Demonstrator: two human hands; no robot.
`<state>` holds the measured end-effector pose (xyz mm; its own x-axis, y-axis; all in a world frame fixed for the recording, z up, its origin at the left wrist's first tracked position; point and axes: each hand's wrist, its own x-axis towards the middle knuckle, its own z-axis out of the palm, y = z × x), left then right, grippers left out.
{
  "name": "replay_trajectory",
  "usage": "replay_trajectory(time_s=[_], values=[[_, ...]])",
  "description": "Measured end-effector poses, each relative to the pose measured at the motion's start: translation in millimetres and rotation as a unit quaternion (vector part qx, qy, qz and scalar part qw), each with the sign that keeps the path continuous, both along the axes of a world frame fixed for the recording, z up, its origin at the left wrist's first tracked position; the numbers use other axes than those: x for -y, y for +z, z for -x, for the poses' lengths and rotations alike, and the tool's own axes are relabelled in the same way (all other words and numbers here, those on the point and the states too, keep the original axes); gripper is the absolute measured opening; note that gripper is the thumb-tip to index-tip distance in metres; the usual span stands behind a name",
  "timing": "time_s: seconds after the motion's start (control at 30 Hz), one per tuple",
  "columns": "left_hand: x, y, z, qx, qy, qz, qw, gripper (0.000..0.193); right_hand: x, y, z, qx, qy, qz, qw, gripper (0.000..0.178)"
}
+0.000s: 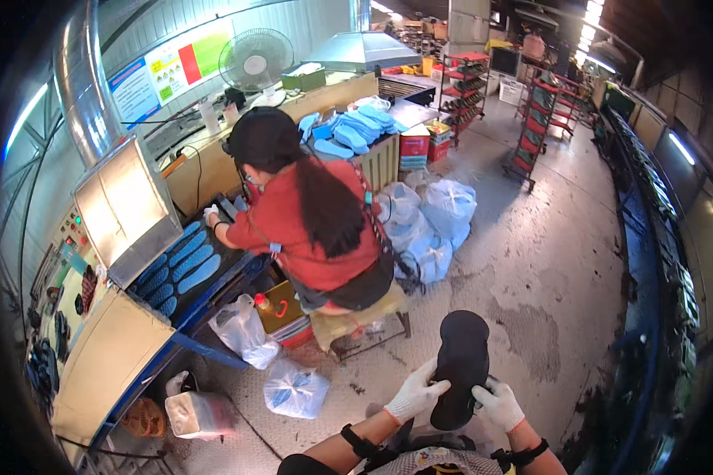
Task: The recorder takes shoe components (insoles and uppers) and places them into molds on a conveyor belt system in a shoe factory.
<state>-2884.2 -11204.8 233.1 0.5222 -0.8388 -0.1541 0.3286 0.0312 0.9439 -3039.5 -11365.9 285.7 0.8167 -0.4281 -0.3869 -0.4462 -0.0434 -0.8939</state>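
Note:
A black shoe sole [460, 364] stands upright between my two white-gloved hands near the lower edge. My left hand [413, 393] grips its lower left edge. My right hand [498, 404] holds its lower right side. A stack of further dark pieces [420, 457] rests on my lap below it, partly hidden by my forearms.
A person in a red top [313, 226] sits on a stool [356, 321] ahead, hands at a conveyor [186, 265] carrying several blue insoles. Tied plastic bags [432, 226] lie on the floor. A white jug [198, 413] and bags [293, 390] stand lower left. Red racks [540, 119] stand behind.

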Motion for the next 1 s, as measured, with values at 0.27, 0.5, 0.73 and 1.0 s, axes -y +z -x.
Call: replay_trajectory(time_s=[0.27, 0.5, 0.73, 1.0], values=[[207.5, 51.2, -89.7, -0.166, 0.098, 0.039, 0.980, 0.060, 240.8, -87.3, -124.2, 0.174, 0.000, 0.037, 0.984, 0.047], [318.8, 16.9, -170.8, -0.177, 0.153, 0.045, 0.971, 0.064, 366.1, -16.3, -233.4, 0.005, 0.128, -0.013, 0.992, 0.037], [412.2, -3.1, -253.8, -0.159, 0.200, 0.063, 0.965, 0.062, 466.6, -73.4, -325.1, 0.014, 0.118, -0.018, 0.993, 0.038], [466.1, -6.9, -349.1, -0.120, 0.309, 0.046, 0.942, 0.061, 530.2, -79.5, -459.5, 0.045, 0.093, -0.079, 0.991, 0.033]])
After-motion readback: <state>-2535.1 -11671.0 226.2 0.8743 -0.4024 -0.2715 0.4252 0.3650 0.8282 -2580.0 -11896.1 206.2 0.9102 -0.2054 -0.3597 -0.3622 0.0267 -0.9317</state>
